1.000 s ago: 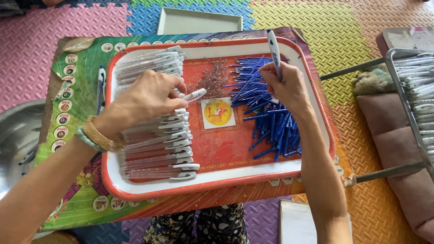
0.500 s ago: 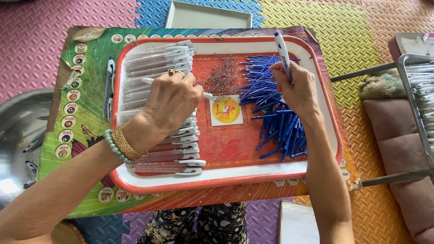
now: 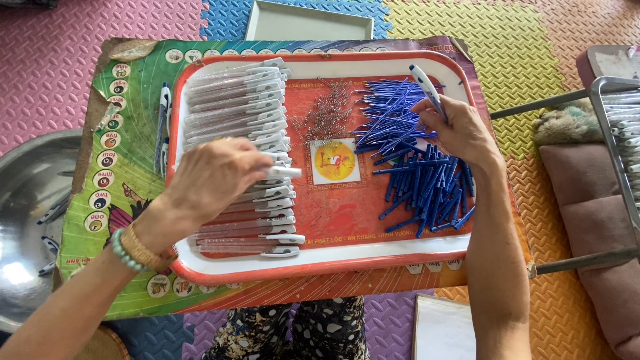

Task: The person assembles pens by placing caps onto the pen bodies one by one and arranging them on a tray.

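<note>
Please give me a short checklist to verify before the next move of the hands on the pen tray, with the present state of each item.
1. Left hand grips a pen barrel from the barrel row: ok.
2. Right hand holds a blue and white pen, tip up: ok.
3. Blue refills within reach beside the right hand: ok.
4. Springs available in the tray middle: ok.
5. Tray lies flat on the board: ok.
6. Held pen fully assembled: cannot tell.

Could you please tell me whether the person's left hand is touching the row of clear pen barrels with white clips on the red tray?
Touching. The head view shows the left hand resting on the row of clear pen barrels, fingers over them.
</note>
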